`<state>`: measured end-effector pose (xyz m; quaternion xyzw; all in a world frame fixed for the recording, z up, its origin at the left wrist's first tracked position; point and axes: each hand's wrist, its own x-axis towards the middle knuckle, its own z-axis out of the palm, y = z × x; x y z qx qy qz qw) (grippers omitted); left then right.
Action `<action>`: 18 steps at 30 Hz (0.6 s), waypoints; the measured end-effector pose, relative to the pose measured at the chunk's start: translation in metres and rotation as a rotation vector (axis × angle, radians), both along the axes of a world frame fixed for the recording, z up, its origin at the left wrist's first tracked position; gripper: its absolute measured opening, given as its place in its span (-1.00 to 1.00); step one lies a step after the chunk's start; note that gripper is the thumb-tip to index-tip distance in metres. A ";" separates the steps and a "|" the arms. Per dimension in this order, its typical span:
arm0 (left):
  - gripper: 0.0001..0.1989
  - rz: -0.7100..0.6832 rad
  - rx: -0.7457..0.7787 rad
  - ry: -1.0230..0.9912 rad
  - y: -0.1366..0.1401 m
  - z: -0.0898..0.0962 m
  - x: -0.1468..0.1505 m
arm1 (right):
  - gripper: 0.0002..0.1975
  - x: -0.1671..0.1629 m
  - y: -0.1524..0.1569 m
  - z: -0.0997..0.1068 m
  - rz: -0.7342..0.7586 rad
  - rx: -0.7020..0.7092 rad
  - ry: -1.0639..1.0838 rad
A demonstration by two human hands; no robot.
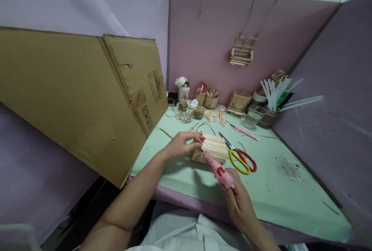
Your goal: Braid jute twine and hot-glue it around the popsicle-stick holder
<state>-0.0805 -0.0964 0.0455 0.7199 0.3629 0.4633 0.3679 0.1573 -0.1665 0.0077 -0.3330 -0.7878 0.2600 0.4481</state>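
A small structure of pale craft sticks lies on the green table in front of me, its sticks side by side over the top. My left hand has its thumb and fingers closed on the left end of it. My right hand grips a pink glue gun, whose nozzle points up and left at the structure's left end, close to my left fingertips. Whether the nozzle touches the sticks I cannot tell. Just right of the structure lie scissors with one yellow and one red handle, blades apart.
A large cardboard sheet leans at left. Along the back stand a bottle, twine balls, loose sticks, a clear cup and white glue sticks. A pink-handled tool lies behind the scissors; scraps lie right.
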 end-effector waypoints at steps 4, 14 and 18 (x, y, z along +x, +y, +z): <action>-0.81 0.005 -0.006 0.004 0.000 0.000 0.000 | -0.83 0.001 0.000 -0.002 0.013 0.006 -0.009; -0.84 0.003 0.008 -0.002 0.000 -0.001 0.000 | -0.82 0.001 0.000 -0.003 0.013 0.002 -0.016; -0.83 0.001 0.005 -0.006 0.000 -0.001 0.000 | -0.83 0.001 0.000 -0.004 0.010 0.003 -0.023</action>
